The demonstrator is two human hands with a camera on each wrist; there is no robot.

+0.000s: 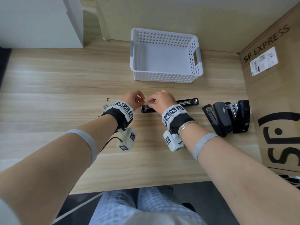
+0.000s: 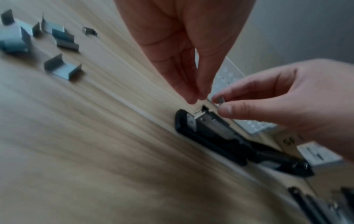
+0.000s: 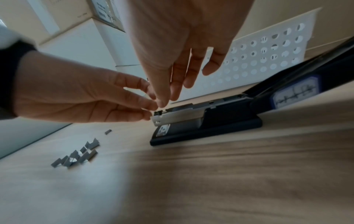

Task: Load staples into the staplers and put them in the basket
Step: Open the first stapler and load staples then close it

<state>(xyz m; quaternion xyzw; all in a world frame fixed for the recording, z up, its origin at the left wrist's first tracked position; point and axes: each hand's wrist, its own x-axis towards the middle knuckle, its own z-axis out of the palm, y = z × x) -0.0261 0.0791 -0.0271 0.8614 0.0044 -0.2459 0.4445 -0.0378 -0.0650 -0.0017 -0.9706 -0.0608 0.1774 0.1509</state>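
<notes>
While your right hand (image 2: 298,109) pinches a small grey staple strip (image 2: 220,99) over the opened black stapler (image 1: 170,106), your left hand (image 1: 132,99) fingertips pinched together, hold unclear, white perforated plastic basket (image 1: 165,78) bare inside, on the wooden table (image 1: 65,78).

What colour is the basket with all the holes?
The basket is white, with grey handles; the head view shows it best.

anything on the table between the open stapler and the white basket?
Nothing lies there. In the head view the stretch between the open stapler and the white basket is bare wood; only the hands hover over the stapler's near end.
</notes>
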